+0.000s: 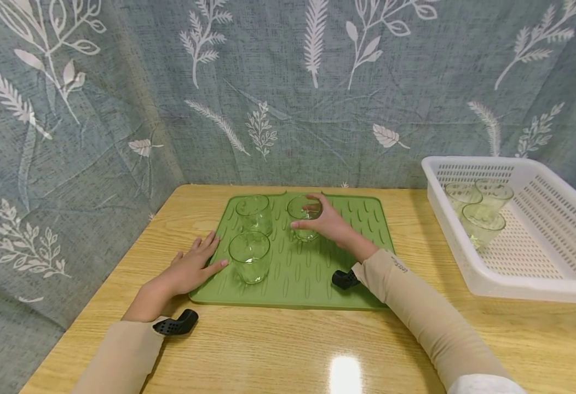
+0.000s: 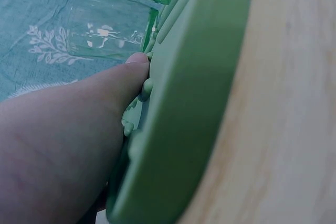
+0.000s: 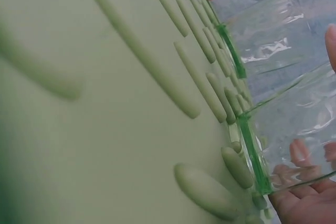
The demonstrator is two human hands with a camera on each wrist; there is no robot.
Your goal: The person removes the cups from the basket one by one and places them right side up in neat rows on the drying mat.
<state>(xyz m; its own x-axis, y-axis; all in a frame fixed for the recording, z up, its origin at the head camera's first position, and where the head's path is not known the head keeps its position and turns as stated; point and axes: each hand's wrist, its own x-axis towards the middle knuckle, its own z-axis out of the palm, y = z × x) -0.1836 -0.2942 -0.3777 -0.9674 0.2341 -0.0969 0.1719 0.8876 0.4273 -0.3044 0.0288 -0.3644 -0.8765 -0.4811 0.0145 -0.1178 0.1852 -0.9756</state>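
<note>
On the green ribbed drying mat (image 1: 298, 279) stand several clear, green-tinted glass tumblers. My right hand (image 1: 334, 223) holds the glass tumbler (image 1: 305, 235) at the back middle, thumb on the near side and fingers around the far side. In the right wrist view, fingertips (image 3: 300, 153) show through that tumbler's wall, and its base is right at the mat's ribs. My left hand (image 1: 189, 268) rests with fingers spread over the mat's left edge. Its thumb points toward the front tumbler (image 1: 250, 260); another tumbler (image 1: 253, 213) is behind that one.
A white perforated plastic basket (image 1: 529, 282) sits at the right of the wooden table (image 1: 248, 345), with several similar tumblers (image 1: 485, 221) in its left part. A blue-grey curtain (image 1: 278, 71) with white leaf prints hangs behind the table and along its left side.
</note>
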